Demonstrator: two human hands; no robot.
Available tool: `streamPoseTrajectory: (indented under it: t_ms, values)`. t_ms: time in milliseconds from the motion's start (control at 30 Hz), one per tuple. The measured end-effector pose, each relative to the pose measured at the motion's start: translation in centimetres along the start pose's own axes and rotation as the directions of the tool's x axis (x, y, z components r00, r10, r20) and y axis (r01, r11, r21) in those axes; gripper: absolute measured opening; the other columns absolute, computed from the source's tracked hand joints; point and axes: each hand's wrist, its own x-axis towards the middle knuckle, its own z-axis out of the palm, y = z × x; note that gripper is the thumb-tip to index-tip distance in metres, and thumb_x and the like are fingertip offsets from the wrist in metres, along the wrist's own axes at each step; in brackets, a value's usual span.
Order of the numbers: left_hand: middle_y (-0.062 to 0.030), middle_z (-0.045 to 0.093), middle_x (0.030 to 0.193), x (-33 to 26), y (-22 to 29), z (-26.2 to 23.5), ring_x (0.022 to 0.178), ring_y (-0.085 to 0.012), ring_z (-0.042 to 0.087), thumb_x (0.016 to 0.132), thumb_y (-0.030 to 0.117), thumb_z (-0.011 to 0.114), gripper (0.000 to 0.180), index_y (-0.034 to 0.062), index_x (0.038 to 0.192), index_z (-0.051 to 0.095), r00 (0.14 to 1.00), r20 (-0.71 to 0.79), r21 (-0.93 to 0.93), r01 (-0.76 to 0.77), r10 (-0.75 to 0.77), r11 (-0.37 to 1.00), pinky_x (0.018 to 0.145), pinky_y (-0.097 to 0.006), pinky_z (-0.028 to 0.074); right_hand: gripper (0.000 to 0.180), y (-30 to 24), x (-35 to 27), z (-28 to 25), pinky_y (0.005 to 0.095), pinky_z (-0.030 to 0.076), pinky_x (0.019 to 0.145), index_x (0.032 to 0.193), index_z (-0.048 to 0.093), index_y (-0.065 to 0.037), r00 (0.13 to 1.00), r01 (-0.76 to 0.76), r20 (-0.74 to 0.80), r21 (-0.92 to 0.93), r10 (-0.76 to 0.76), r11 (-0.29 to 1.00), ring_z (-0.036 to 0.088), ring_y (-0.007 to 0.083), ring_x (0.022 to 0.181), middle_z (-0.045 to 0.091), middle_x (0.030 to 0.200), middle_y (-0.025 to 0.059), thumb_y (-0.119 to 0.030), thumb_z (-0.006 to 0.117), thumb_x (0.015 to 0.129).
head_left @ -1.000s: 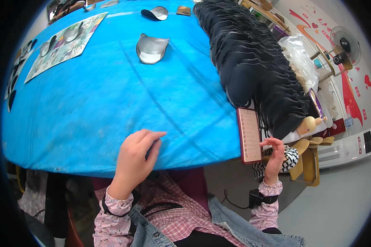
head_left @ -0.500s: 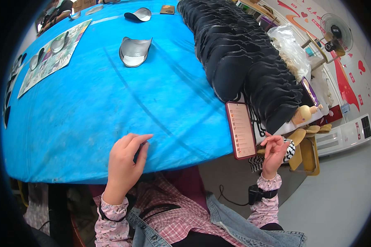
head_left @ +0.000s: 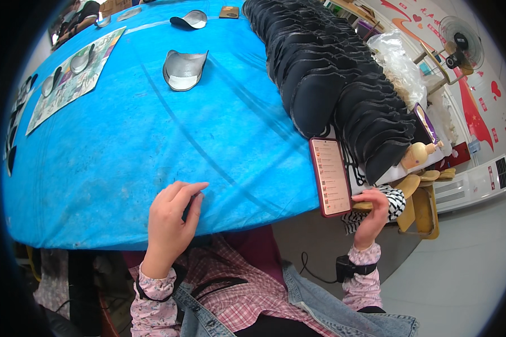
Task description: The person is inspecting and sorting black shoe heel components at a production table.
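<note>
My left hand rests near the front edge of the blue-covered table, fingers gently bent and thumb apart, with nothing in it. At the right corner a smartphone in a dark red case lies with a lit list on its screen. Beside its lower right edge is my right hand, the index finger stretched toward the screen and the other fingers partly hidden; it holds nothing that I can see. Whether the fingertip touches the glass I cannot tell. Long rows of black curved pads stand behind the phone.
A grey curved piece sits mid-table, with another one farther back. At left, a printed sheet carries more pieces. A cream bottle, striped cloth and yellow chair are at right. A person is far left.
My right hand has turned, and its index finger has come to the phone's lower right edge. The list on the screen has shifted. My left hand stays in place.
</note>
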Motion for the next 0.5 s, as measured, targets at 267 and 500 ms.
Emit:
streamPoseTrajectory:
  t_ms: [267,500]
  values:
    - [-0.0093,0.058,0.077,0.1,0.3,0.3,0.070,-0.0253,0.055,0.078,0.002,0.058,0.017,0.0051,0.095,0.062,1.000,0.000,-0.051,0.020,-0.020,0.998,0.061,-0.034,0.041,0.036,-1.0,-5.0,-1.0,0.0402,0.029,0.095,0.096,0.048,-0.011,0.850,0.510,0.419,-0.504,-0.319,0.697,0.047,0.0235,0.104,0.062,0.109,0.0075,-0.043,0.032,0.092]
    - [-0.0092,0.058,0.077,0.0,0.3,0.3,0.070,-0.0248,0.056,0.078,0.002,0.058,0.017,0.0047,0.095,0.061,1.000,-0.016,-0.038,0.005,-0.006,0.999,0.061,-0.033,0.042,0.030,-1.8,-3.6,-0.7,0.0407,0.028,0.096,0.099,0.047,-0.009,0.853,0.518,0.346,-0.485,-0.390,0.704,0.047,0.0252,0.107,0.059,0.112,0.0118,-0.035,0.034,0.092]
